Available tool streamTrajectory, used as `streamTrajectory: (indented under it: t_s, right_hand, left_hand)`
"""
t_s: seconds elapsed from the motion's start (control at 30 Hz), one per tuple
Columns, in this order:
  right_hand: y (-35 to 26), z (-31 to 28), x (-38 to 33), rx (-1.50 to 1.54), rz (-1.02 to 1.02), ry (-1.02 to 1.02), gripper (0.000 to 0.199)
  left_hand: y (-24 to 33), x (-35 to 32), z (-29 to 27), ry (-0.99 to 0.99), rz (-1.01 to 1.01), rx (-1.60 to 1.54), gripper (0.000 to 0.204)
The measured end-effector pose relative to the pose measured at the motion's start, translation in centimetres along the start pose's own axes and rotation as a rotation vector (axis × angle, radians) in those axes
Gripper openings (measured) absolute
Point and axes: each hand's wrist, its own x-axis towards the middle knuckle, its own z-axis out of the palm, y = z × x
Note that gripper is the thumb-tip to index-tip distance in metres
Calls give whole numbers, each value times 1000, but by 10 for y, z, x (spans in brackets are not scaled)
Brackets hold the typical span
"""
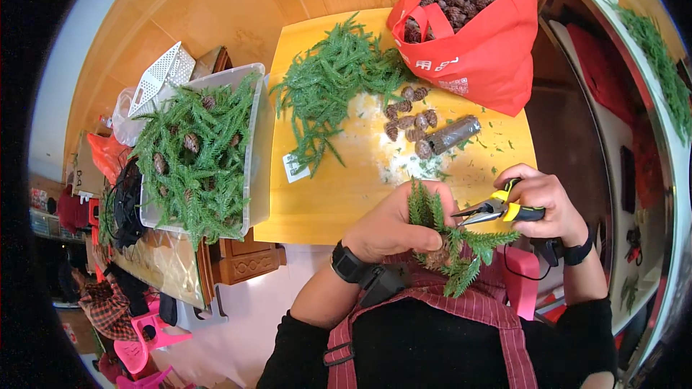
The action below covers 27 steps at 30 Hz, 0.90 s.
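My left hand (396, 222) is closed around a green artificial pine sprig (461, 252), with part of a brown pine cone (431, 258) showing below the thumb. In my right hand (542, 200) is a pair of needle-nose pliers (497, 207) with yellow and black handles. The pliers' jaws point left and reach the upper part of the sprig; whether they grip anything there is too small to tell. Beyond my hands on the yellow table (310, 205) lie several loose pine cones (411, 117) beside a dark bundle (454, 135) in clear wrap.
A heap of green pine sprigs (335, 72) covers the far left of the table. At the far right stands a red bag (476, 57) of pine cones. Left of the table, a clear bin (257, 137) holds sprigs with cones. A shelf unit (613, 122) stands close on the right.
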Motion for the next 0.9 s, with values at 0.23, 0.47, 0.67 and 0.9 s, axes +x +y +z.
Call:
streamTrajectory:
  t_s: [0.23,0.47,0.67,0.9]
  right_hand:
    - [5,5,0,-12,27,106,23]
    - [-1,6,6,-69,-55,93,20]
    - [-4,7,5,-108,-31,111,22]
    - [-16,2,2,-334,-46,180,21]
  left_hand:
    - [4,-1,4,12,25,-19,36]
    - [3,0,2,20,-16,7,37]
    - [3,-1,-2,5,-10,76,34]
    - [20,-1,4,168,117,458,25]
